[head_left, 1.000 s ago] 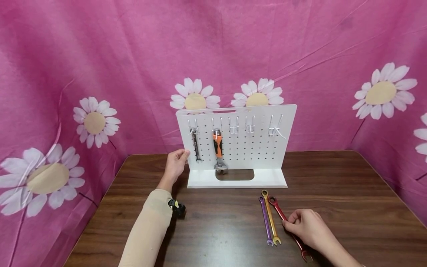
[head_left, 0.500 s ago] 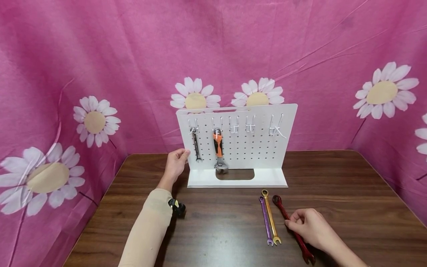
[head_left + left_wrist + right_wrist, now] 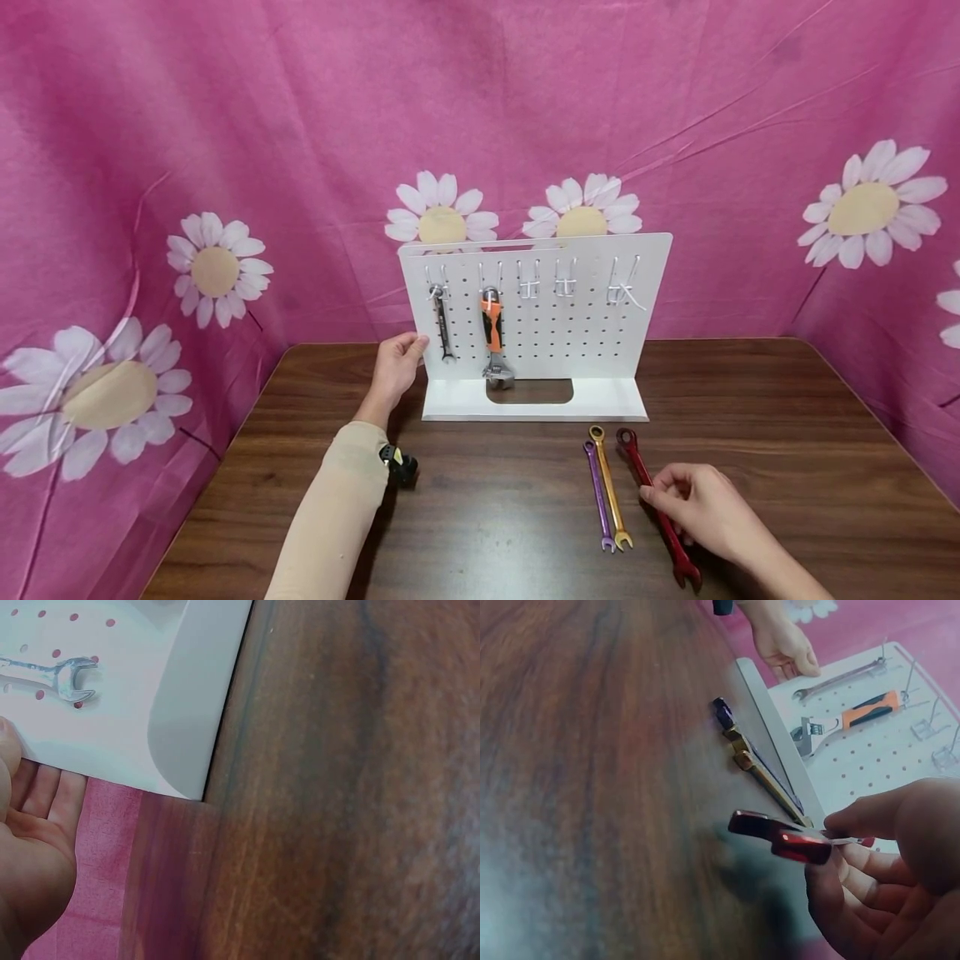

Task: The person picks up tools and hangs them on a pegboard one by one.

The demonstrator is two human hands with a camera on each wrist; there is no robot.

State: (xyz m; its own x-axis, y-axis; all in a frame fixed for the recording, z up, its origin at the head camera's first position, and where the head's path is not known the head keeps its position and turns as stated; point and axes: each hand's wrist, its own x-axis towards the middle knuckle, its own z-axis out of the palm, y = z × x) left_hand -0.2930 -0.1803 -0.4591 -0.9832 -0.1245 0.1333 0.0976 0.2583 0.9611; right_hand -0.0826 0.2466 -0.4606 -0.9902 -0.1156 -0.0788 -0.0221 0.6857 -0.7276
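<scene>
My left hand grips the left edge of a white pegboard stand, thumb in front and fingers behind, as the left wrist view shows. My right hand pinches a red combination wrench by its shaft; its ring end points toward the board. In the right wrist view, the red wrench's open end faces the camera, held above the tabletop. Left of it, a yellow wrench and a purple wrench lie side by side on the table.
A small dark wrench and an adjustable wrench with an orange and black handle hang on the board. Several wire hooks stick out farther right. Behind the wooden table hangs a pink cloth with daisies.
My right hand has lifted the red wrench and drawn its ring end right, away from the yellow wrench. My left hand stays on the board's edge.
</scene>
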